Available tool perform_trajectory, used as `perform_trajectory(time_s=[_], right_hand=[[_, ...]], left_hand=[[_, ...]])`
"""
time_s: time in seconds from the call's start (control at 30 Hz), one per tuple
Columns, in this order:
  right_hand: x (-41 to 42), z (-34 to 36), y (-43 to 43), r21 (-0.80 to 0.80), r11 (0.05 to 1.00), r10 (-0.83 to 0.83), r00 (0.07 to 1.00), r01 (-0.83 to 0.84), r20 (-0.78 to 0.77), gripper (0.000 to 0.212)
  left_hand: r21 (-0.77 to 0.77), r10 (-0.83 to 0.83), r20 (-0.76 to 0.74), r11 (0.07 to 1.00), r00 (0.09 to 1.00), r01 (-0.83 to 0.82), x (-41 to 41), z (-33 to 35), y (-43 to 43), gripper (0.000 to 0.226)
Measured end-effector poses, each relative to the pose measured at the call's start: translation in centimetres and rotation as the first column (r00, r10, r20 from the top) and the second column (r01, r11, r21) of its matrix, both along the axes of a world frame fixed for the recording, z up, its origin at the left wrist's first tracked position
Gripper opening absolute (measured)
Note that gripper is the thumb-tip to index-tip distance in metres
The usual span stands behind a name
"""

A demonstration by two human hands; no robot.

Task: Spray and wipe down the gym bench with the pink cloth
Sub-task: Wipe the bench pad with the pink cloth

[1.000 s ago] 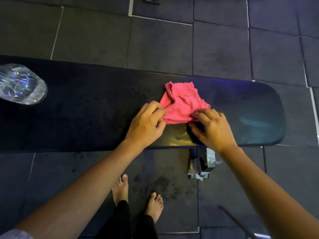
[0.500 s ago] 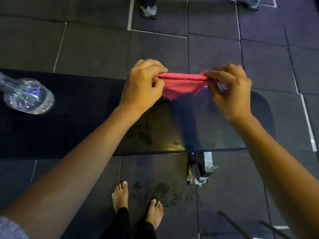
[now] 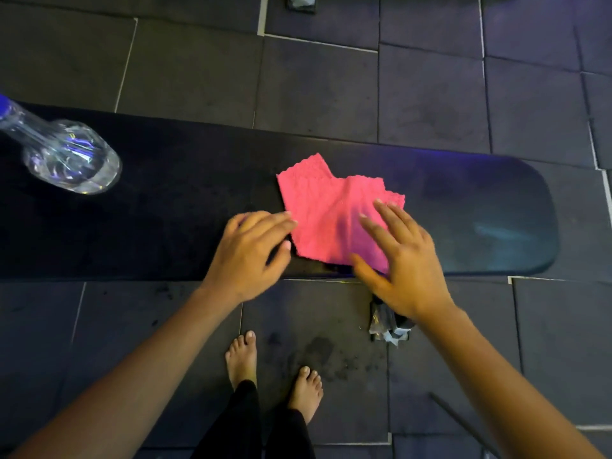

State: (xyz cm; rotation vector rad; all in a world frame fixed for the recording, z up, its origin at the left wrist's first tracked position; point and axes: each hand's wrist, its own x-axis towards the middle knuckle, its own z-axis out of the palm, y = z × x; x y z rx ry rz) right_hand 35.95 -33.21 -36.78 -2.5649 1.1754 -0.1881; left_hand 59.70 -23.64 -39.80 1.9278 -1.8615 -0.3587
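Observation:
The pink cloth [image 3: 326, 210] lies spread in a loose fold on the black padded gym bench [image 3: 172, 207], near its right end. My left hand [image 3: 250, 253] hovers at the cloth's left edge, fingers apart, fingertips close to the fabric. My right hand [image 3: 402, 260] is spread flat over the cloth's lower right corner, fingers apart, holding nothing. A clear plastic spray bottle [image 3: 63, 154] with a blue top lies on its side at the bench's far left.
Dark rubber floor tiles [image 3: 331, 87] surround the bench. A bench leg wrapped in torn tape [image 3: 389, 323] stands under the front edge, by my right wrist. My bare feet [image 3: 275, 376] stand just in front of the bench. A dark bar [image 3: 463, 422] lies at lower right.
Both hands had lifted the cloth stretched between them; now it lies flat on the bench and both hands have let go and opened.

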Motion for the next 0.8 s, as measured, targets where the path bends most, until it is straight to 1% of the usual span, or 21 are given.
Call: perform_trajectory(time_s=[0.07, 0.1, 0.13, 0.17, 0.2, 0.27, 0.37, 0.43, 0.5, 0.53, 0.6, 0.67, 0.7, 0.73, 0.77, 0.8], right_hand=[[2.4, -1.4, -1.0, 0.03, 0.994, 0.11, 0.979, -0.106, -0.169, 0.089], [3.6, -2.3, -1.4, 0.056, 0.991, 0.13, 0.956, -0.119, -0.262, 0.101], [4.5, -3.4, -1.7, 0.075, 0.992, 0.125, 0.936, -0.106, -0.33, 0.108], [5.1, -4.3, -1.7, 0.075, 0.994, 0.098, 0.928, -0.076, -0.36, 0.111], [5.4, -5.0, -1.5, 0.058, 0.997, 0.06, 0.931, -0.042, -0.359, 0.111], [6.0, -6.1, -0.7, 0.013, 0.999, -0.026, 0.948, 0.032, -0.317, 0.104], [8.1, -6.5, 1.0, -0.023, 0.977, -0.213, 0.952, 0.214, -0.222, 0.078], [10.4, -6.4, 1.5, 0.013, 0.932, -0.354, 0.919, 0.361, -0.175, 0.068], [12.6, -6.1, 1.8, 0.085, 0.891, -0.435, 0.892, 0.446, -0.124, 0.066], [13.6, -5.9, 2.0, 0.108, 0.888, -0.439, 0.894, 0.448, -0.092, 0.066], [15.3, -5.5, 2.6, 0.15, 0.919, -0.366, 0.93, 0.365, -0.024, 0.071], [16.2, -5.1, 3.4, 0.159, 0.964, -0.219, 0.975, 0.211, 0.035, 0.074], [16.2, -4.9, 3.6, 0.175, 0.976, -0.146, 0.986, 0.131, 0.077, 0.072], [15.9, -4.5, 3.6, 0.226, 0.972, -0.102, 0.983, 0.065, 0.156, 0.066], [15.6, -3.9, 3.5, 0.311, 0.95, -0.125, 0.953, 0.034, 0.277, 0.055], [15.2, -3.1, 3.1, 0.423, 0.903, -0.253, 0.888, 0.074, 0.384, 0.042]], left_hand=[[0.005, 0.083, 0.037, 0.997, 0.996, -0.083, 1.2, -0.7, 0.3, 0.037], [0.015, 0.115, 0.049, 0.993, 0.992, -0.116, 1.7, -1.0, 0.5, 0.037], [0.023, 0.139, 0.053, 0.99, 0.989, -0.14, 2.2, -1.3, 0.6, 0.038], [0.026, 0.157, 0.052, 0.987, 0.986, -0.159, 2.6, -1.6, 0.8, 0.038], [0.023, 0.169, 0.045, 0.985, 0.985, -0.17, 2.9, -1.8, 1.0, 0.038], [0.007, 0.18, 0.01, 0.984, 0.984, -0.18, 3.4, -2.4, 1.3, 0.039], [-0.025, 0.197, -0.059, 0.98, 0.979, -0.199, 3.5, -2.9, 1.6, 0.04], [-0.052, 0.24, -0.146, 0.967, 0.96, -0.25, 3.3, -3.0, 1.4, 0.04], [-0.084, 0.281, -0.246, 0.947, 0.928, -0.309, 3.4, -3.2, 1.4, 0.041], [-0.103, 0.292, -0.286, 0.938, 0.913, -0.332, 3.4, -3.3, 1.5, 0.041], [-0.129, 0.302, -0.35, 0.922, 0.887, -0.365, 3.5, -3.4, 1.6, 0.041], [-0.136, 0.324, -0.422, 0.901, 0.847, -0.412, 3.7, -3.2, 1.6, 0.04], [-0.132, 0.347, -0.458, 0.884, 0.818, -0.449, 3.9, -2.9, 1.5, 0.039], [-0.124, 0.375, -0.485, 0.865, 0.79, -0.487, 4.2, -2.7, 1.6, 0.038], [-0.114, 0.398, -0.493, 0.852, 0.774, -0.511, 4.6, -2.4, 1.6, 0.036], [-0.1, 0.414, -0.477, 0.851, 0.775, -0.516, 5.2, -2.1, 1.8, 0.036]])
